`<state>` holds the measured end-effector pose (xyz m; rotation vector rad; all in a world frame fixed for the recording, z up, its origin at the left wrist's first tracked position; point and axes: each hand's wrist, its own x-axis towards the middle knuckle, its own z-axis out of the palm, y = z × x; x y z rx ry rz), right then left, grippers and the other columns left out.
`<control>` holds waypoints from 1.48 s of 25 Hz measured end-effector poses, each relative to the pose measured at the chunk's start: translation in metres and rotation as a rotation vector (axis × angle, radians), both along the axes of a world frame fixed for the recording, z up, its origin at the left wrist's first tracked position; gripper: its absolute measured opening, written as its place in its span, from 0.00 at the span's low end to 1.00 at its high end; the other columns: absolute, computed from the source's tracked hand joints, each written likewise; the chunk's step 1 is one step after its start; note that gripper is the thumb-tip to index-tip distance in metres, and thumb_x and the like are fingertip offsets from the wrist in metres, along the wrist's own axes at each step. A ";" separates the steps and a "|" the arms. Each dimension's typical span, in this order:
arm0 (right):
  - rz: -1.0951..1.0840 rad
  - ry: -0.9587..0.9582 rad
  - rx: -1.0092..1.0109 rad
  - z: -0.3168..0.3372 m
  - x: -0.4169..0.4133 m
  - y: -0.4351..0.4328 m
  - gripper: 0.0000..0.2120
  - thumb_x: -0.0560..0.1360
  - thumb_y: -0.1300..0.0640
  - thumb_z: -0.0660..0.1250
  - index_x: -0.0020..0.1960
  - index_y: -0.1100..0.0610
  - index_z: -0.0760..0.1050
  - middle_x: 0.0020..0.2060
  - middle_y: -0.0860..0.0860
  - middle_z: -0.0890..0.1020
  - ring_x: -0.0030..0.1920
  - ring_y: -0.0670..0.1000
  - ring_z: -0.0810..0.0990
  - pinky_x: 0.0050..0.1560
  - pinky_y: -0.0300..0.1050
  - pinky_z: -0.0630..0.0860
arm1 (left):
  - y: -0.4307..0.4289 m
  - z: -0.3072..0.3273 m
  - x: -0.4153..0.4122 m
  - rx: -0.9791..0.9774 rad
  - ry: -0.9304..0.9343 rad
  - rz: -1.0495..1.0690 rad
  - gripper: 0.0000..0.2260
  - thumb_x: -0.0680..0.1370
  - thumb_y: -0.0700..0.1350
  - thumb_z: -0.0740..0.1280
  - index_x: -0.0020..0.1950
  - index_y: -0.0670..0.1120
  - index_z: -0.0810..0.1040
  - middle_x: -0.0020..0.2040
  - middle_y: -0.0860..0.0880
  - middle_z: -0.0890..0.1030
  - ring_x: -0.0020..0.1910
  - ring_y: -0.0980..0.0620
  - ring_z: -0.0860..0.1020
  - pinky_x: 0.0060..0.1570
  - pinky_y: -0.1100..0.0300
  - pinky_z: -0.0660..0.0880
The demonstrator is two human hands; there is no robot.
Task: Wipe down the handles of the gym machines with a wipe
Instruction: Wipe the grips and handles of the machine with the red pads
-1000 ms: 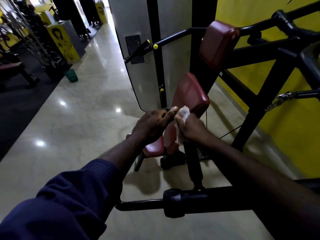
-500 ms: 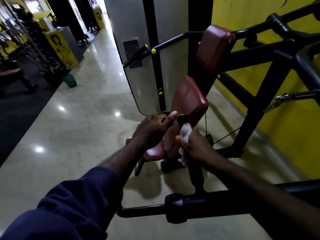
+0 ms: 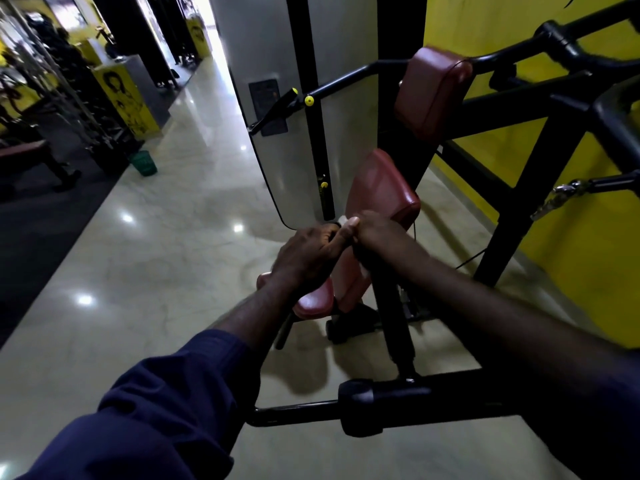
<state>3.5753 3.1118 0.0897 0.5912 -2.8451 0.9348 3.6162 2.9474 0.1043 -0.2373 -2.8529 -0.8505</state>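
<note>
Upright handle (image 3: 393, 306): wipe (image 3: 343, 220) applied at top
Fingers of right hand (image 3: 377, 233) curl round wipe and handle; left hand (image 3: 308, 252) touches it, fingers curled, contents indeterminate

My right hand (image 3: 377, 233) wraps the wipe (image 3: 343, 221) round the top of an upright handle (image 3: 393, 313), with my left hand (image 3: 308, 251) touching it on the left. The handle rises from a crossbar (image 3: 298, 412) nearest me. Beyond my hands is the seat (image 3: 313, 301), its backrest (image 3: 377, 188) behind it, and a wall (image 3: 588, 258) runs along the right.
</note>
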 end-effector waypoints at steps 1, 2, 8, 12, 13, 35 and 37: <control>-0.002 -0.204 -0.119 0.014 -0.006 -0.002 0.06 0.81 0.62 0.64 0.56 0.61 0.79 0.51 0.60 0.80 0.51 0.58 0.80 0.53 0.48 0.77 | 0.000 0.001 0.001 -0.007 0.004 0.001 0.28 0.80 0.73 0.50 0.35 0.57 0.75 0.30 0.53 0.76 0.36 0.47 0.80 0.37 0.51 0.75; -0.016 -0.343 -0.220 0.022 -0.010 -0.002 0.08 0.83 0.61 0.62 0.51 0.62 0.79 0.46 0.61 0.80 0.46 0.57 0.80 0.50 0.48 0.77 | -0.001 0.001 0.001 -0.024 0.014 -0.003 0.28 0.80 0.74 0.49 0.35 0.57 0.74 0.30 0.53 0.76 0.37 0.47 0.79 0.37 0.52 0.72; -0.384 -0.677 -0.778 0.011 0.026 -0.009 0.22 0.85 0.53 0.56 0.37 0.62 0.74 0.32 0.57 0.81 0.26 0.54 0.79 0.30 0.41 0.75 | -0.004 -0.002 -0.002 -0.050 0.022 0.009 0.36 0.77 0.77 0.44 0.51 0.55 0.83 0.34 0.53 0.79 0.41 0.47 0.81 0.41 0.51 0.75; -0.076 0.036 -0.015 0.006 0.021 -0.009 0.12 0.84 0.54 0.60 0.61 0.61 0.72 0.50 0.61 0.78 0.47 0.62 0.80 0.43 0.53 0.77 | -0.003 -0.002 -0.002 -0.013 -0.014 0.018 0.34 0.77 0.77 0.46 0.45 0.54 0.81 0.34 0.53 0.80 0.40 0.48 0.82 0.45 0.47 0.80; -0.032 0.034 0.173 0.012 0.004 -0.010 0.11 0.82 0.56 0.61 0.59 0.64 0.74 0.49 0.62 0.79 0.48 0.64 0.80 0.44 0.53 0.75 | -0.003 0.000 -0.001 -0.007 -0.022 0.024 0.32 0.78 0.76 0.47 0.42 0.54 0.79 0.32 0.53 0.79 0.38 0.47 0.82 0.44 0.47 0.80; -0.256 -0.347 -0.391 0.003 0.021 -0.007 0.11 0.76 0.56 0.68 0.38 0.61 0.76 0.32 0.56 0.83 0.30 0.51 0.83 0.34 0.45 0.81 | -0.002 0.000 0.004 -0.016 0.044 0.003 0.28 0.81 0.72 0.50 0.36 0.54 0.76 0.30 0.54 0.77 0.38 0.48 0.81 0.39 0.52 0.75; -0.197 -0.359 -0.283 -0.012 0.056 0.004 0.07 0.78 0.56 0.68 0.45 0.59 0.75 0.38 0.53 0.82 0.39 0.53 0.83 0.44 0.47 0.82 | -0.002 -0.001 0.004 -0.024 0.042 -0.004 0.27 0.81 0.72 0.50 0.41 0.56 0.79 0.31 0.56 0.77 0.40 0.50 0.81 0.40 0.53 0.75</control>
